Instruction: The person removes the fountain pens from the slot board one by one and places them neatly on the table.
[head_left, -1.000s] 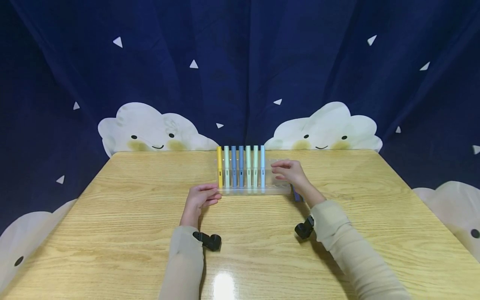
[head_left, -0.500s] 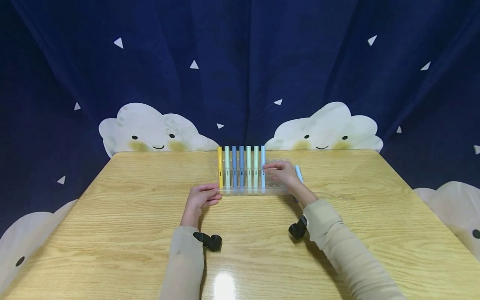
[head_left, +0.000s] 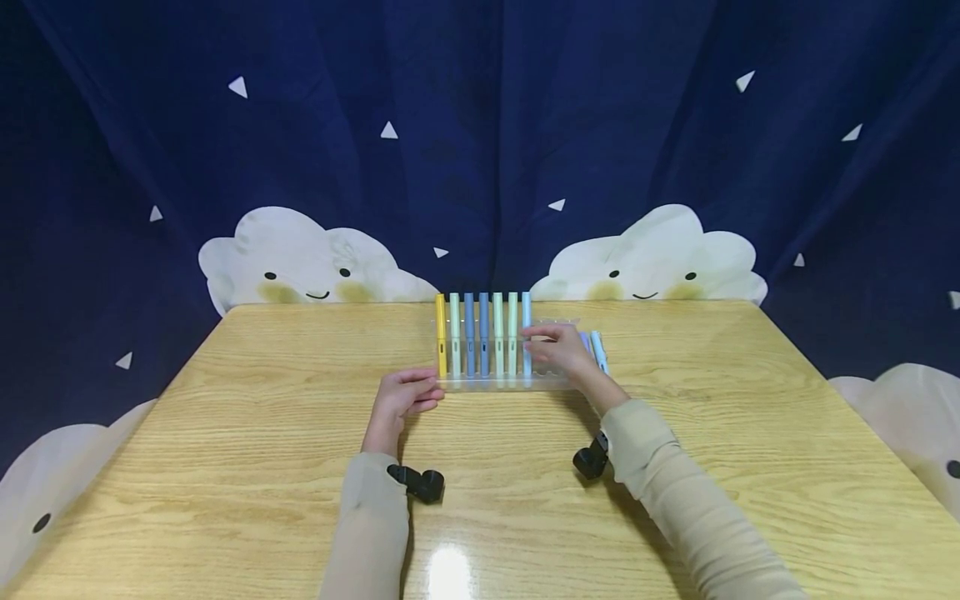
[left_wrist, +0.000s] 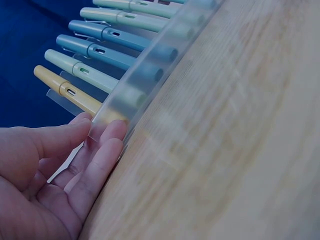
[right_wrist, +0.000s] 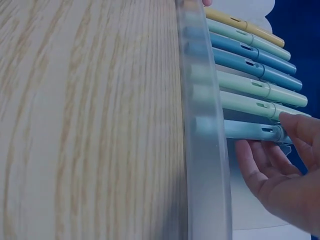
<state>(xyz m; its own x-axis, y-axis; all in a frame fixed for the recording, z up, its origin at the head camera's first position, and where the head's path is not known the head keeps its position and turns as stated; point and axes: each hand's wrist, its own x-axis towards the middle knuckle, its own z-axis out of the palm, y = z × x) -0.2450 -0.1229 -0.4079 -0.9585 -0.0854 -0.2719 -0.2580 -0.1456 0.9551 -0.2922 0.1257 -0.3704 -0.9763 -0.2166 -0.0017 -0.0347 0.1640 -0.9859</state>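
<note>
A clear acrylic pen stand (head_left: 504, 383) holds a row of capped fountain pens, with a yellow pen (left_wrist: 71, 91) at its left end. Pale green and blue pens (right_wrist: 240, 62) fill the slots beside it. My left hand (head_left: 405, 392) grips the stand's lower left corner between thumb and fingers. At the right end of the row, my right hand (head_left: 561, 348) pinches the light blue pen (right_wrist: 252, 130) near its cap. The thumb lies on one side of that pen and the fingers on the other. It lies in its slot, parallel to the others.
Right of the stand, partly behind my right hand, lie another light blue pen (head_left: 598, 350) and a purple pen (head_left: 584, 340). The wooden table (head_left: 247, 433) reaches back to a dark blue curtain (head_left: 480, 150) with cloud prints.
My right hand has moved left from the stand's right part to the light blue pen and taken hold of it. Pens beyond that hand have come into view. The left hand stays put.
</note>
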